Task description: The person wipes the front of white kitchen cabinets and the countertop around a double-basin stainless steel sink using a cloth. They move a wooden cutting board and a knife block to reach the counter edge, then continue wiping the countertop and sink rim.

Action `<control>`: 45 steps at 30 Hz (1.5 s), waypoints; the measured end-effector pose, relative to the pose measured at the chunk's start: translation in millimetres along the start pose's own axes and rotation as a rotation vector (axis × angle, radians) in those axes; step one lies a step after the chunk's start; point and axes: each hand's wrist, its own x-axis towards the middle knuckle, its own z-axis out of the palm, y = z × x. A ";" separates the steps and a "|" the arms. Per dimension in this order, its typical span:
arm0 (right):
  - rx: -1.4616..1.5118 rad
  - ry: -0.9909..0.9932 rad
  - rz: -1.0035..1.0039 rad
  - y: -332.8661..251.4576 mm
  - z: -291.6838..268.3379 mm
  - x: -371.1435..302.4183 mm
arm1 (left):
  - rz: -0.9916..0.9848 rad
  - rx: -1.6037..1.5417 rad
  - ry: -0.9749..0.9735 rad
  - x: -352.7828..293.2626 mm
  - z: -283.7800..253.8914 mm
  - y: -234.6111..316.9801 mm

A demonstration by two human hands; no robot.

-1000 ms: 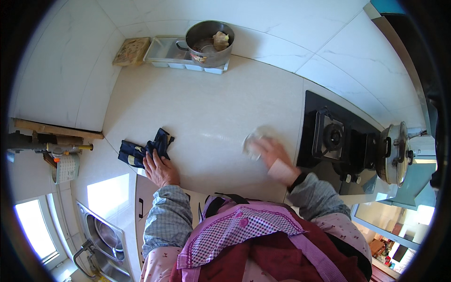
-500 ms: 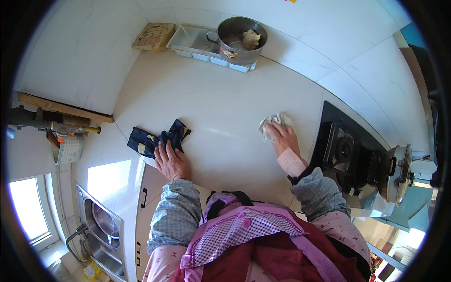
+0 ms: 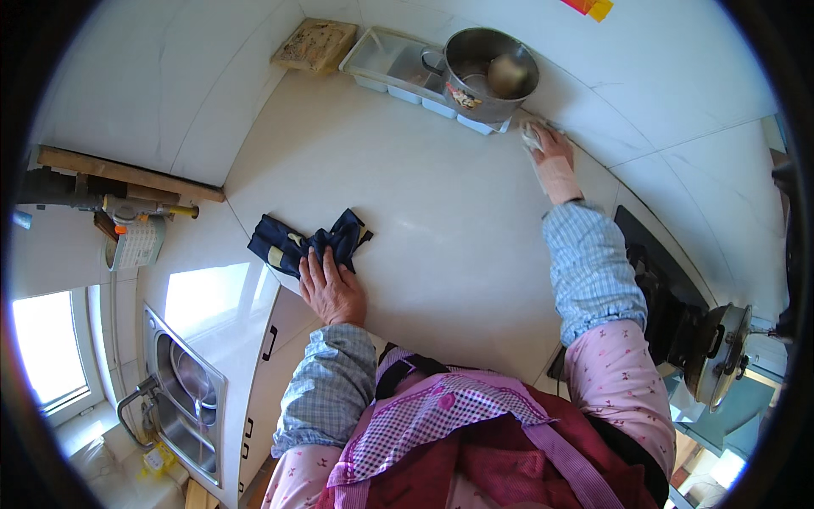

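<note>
My right arm stretches to the back of the pale countertop (image 3: 415, 229). There my right hand (image 3: 555, 150) presses a crumpled whitish rag (image 3: 531, 136) on the counter by the wall, just right of the pot; its fingers are partly hidden. My left hand (image 3: 333, 293) rests flat near the front edge, fingers spread. Its fingertips touch a bunched dark navy cloth item (image 3: 280, 244) with a pale patch. A metal pot (image 3: 483, 106) with a loop handle holds a rounded pale-brown thing (image 3: 509, 75) and sits on a plastic divided tray (image 3: 373, 58).
A wrapped flat brownish block (image 3: 315, 44) lies in the back left corner. At right are a black gas stove (image 3: 649, 254) and a lidded pan (image 3: 716, 352). To the left stand a steel sink (image 3: 182, 399) and pipes with a valve (image 3: 140, 206).
My right hand has moved the rag from the middle right of the counter back to the wall beside the pot. The left hand stays by the navy cloth item; the view has shifted slightly.
</note>
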 end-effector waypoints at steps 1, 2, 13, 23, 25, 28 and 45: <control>-0.045 0.000 0.009 -4.6 8.6 6.6 | -0.007 -0.009 -0.008 -0.1 -0.6 0.2; -0.067 0.012 -0.062 -5.6 11.9 11.7 | -0.010 -0.012 -0.010 0.2 -1.0 0.6; 0.159 -0.363 -0.589 -157.9 -51.3 -188.3 | -0.003 -0.020 0.004 2.1 -1.8 1.5; 0.099 -0.108 -0.188 -163.1 9.7 -44.0 | 0.007 -0.042 0.011 -0.3 -4.2 1.8; 0.112 -0.128 -0.245 -174.2 22.1 -21.2 | 0.003 -0.039 -0.002 -0.2 -5.1 2.2; 0.149 -0.176 -0.375 -183.6 28.6 -18.4 | -0.002 -0.040 0.001 0.3 -5.8 3.3; 0.096 0.080 0.078 48.0 -55.5 -141.3 | 0.019 -0.036 0.039 0.3 -1.0 1.3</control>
